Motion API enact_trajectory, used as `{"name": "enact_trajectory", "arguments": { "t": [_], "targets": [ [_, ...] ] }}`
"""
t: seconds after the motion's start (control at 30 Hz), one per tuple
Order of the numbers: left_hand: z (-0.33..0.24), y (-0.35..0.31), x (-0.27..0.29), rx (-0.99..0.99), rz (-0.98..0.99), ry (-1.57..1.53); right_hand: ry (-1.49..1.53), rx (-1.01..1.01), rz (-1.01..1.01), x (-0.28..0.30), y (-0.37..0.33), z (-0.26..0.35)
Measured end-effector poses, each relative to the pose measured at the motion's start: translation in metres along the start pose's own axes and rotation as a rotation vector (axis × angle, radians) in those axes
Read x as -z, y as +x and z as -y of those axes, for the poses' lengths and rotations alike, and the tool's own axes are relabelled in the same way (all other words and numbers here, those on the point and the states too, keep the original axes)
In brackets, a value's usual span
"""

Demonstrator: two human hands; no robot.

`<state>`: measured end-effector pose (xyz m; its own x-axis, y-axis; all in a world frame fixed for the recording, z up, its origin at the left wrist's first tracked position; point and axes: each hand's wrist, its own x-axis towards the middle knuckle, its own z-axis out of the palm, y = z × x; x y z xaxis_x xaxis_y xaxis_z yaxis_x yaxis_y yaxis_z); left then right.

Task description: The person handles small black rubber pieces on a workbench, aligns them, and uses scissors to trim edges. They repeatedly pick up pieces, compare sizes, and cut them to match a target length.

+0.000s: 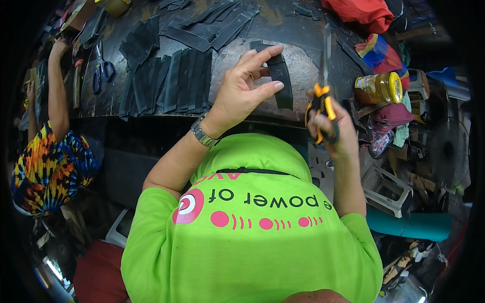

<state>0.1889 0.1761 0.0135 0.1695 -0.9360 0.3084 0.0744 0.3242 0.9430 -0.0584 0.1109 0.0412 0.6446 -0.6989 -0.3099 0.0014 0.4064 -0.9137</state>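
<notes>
My left hand (246, 83), with a metal watch on its wrist, is over a pale worn work board (225, 60). Its fingers are apart, and the index finger and thumb reach across a dark curved strip (284, 93); whether they press on it I cannot tell. To the right, at the table's front edge, my right hand (343, 126) is closed round orange-and-black handles, apparently of scissors (326, 103). That hand is blurred by motion. A thin silvery length, seemingly the blades, points away from me above the handles.
Rows of dark strips (187, 81) lie left of the board, with loose pieces (212, 28) behind. Blue-handled scissors (103, 68) lie farther left, near a co-worker's arm (58, 86). At right stand a yellow-lidded jar (376, 88) and red cloth (361, 15).
</notes>
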Motion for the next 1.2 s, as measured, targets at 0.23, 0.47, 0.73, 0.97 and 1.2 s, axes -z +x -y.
{"name": "enact_trajectory", "arguments": {
  "t": [0.23, 0.47, 0.73, 0.97, 1.2],
  "targets": [
    [-0.009, 0.005, -0.008, 0.064, -0.023, -0.164, 0.113, -0.170, 0.109, -0.011, -0.035, -0.028],
    [-0.010, 0.006, -0.012, 0.053, -0.027, -0.050, 0.000, -0.163, 0.106, -0.019, -0.037, -0.027],
    [-0.011, 0.001, -0.014, 0.074, -0.032, -0.004, 0.021, -0.149, 0.032, -0.024, -0.034, -0.035],
    [-0.009, 0.000, -0.015, 0.057, -0.039, -0.019, 0.038, -0.114, 0.032, -0.024, -0.035, -0.042],
    [-0.010, -0.001, -0.016, 0.088, -0.037, 0.010, 0.059, -0.114, 0.053, -0.025, -0.035, -0.042]
  ]
}}
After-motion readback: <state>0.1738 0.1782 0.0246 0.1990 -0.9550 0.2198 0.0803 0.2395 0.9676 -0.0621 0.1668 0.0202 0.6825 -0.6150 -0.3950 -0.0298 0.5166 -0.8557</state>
